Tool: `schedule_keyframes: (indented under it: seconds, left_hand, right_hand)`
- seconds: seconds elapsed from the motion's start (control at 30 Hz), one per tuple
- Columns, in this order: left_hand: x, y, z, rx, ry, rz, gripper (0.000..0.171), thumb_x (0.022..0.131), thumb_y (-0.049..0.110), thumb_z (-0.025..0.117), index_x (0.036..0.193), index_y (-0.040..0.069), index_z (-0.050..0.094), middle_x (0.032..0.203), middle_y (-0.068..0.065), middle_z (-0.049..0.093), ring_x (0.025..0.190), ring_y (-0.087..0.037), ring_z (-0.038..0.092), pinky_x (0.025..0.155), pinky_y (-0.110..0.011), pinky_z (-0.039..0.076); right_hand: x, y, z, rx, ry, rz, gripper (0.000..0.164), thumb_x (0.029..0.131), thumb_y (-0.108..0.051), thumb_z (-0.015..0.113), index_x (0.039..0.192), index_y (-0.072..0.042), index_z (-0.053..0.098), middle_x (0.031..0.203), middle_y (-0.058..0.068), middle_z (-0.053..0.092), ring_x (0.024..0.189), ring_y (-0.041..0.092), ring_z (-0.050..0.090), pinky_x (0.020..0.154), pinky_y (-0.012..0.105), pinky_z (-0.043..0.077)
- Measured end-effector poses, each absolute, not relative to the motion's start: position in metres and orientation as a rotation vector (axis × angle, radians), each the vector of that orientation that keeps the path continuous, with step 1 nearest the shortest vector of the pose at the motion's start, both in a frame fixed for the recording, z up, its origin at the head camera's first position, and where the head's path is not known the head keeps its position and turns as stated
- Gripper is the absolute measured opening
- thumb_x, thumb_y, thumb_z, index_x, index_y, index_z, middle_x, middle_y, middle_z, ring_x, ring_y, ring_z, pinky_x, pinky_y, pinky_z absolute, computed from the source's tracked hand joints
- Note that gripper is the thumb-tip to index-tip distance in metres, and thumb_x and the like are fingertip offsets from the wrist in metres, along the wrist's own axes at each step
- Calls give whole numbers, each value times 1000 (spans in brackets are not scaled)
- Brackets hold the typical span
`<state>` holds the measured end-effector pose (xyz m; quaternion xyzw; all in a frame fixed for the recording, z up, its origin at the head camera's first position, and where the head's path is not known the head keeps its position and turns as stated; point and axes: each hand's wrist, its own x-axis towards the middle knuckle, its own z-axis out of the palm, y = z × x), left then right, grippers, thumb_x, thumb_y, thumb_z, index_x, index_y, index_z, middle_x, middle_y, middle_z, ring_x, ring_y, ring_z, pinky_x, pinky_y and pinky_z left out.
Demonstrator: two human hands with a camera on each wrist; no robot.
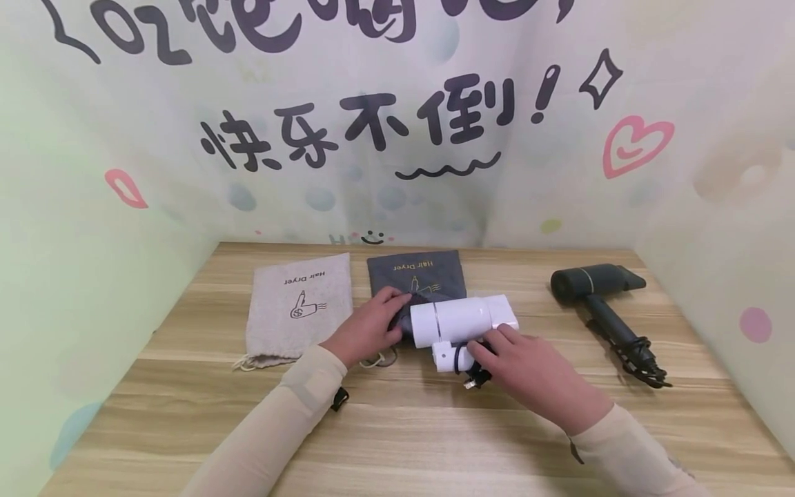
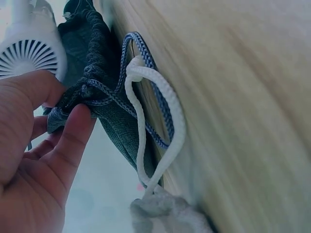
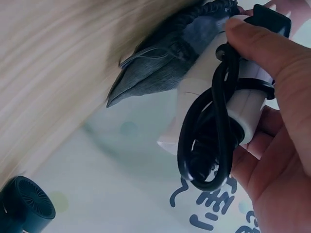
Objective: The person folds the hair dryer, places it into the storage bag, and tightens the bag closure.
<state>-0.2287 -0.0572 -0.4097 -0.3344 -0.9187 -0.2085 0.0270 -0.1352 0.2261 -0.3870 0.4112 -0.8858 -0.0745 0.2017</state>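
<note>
My right hand grips the white hair dryer by its folded handle, its black cord looped and bundled against it. The dryer is held over the near part of a dark grey drawstring bag printed "Hair Dryer". My left hand pinches the gathered mouth of that bag at its left side, thumb and fingers on the cloth. In the left wrist view, the dryer's round vent is right beside the bag's opening, and the blue-grey drawstring hangs in a loop.
On the left lies a beige drawstring bag with the same print, its white cord crossing the grey one. A black hair dryer with a bundled cord lies at the right of the wooden table. A printed cloth backdrop stands behind.
</note>
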Motion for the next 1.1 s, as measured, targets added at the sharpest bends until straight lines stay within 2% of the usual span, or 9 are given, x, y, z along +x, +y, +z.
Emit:
schedule_keyframes:
  seconds: [0.27, 0.57, 0.73, 0.9, 1.1]
  left_hand:
    - [-226, -58, -409, -1078, -2814, -657, 64, 86, 7, 71, 145, 1, 48, 135, -15, 49, 104, -22, 61, 87, -33, 52]
    - [-224, -58, -411, -1113, -2800, -600, 63, 89, 11, 70, 146, 3, 47, 137, -14, 48, 102, -20, 62, 84, -31, 52]
    - [-223, -56, -412, -1124, -2758, -603, 62, 88, 10, 70, 145, 3, 48, 137, -12, 48, 100, -19, 62, 80, -30, 53]
    - [-221, -56, -411, -1144, -2731, -588, 61, 87, 9, 70, 144, 4, 50, 138, -10, 47, 90, -14, 62, 72, -26, 51]
    - [-220, -54, -411, -1175, -2709, -565, 60, 86, 8, 68, 144, 5, 51, 139, -10, 47, 87, -15, 62, 71, -27, 50]
  right_hand:
    - [-126, 215, -390, 1205, -2468, -247, 46, 72, -8, 85, 112, -11, 61, 91, 6, 56, 79, 21, 54, 53, 30, 48]
    - [-124, 211, -390, 1171, -2481, -286, 46, 74, -17, 86, 114, -9, 63, 90, 7, 58, 78, 22, 56, 52, 30, 48]
    - [-123, 212, -389, 1127, -2451, -262, 48, 72, -20, 86, 112, -6, 63, 87, 9, 58, 74, 25, 56, 49, 32, 47]
    - [-122, 211, -388, 1057, -2478, -260, 53, 70, -27, 88, 110, -4, 61, 85, 10, 57, 72, 25, 54, 47, 32, 46]
    - [-120, 206, -386, 964, -2543, -223, 55, 69, -32, 89, 106, -4, 59, 81, 8, 56, 67, 24, 52, 46, 33, 45]
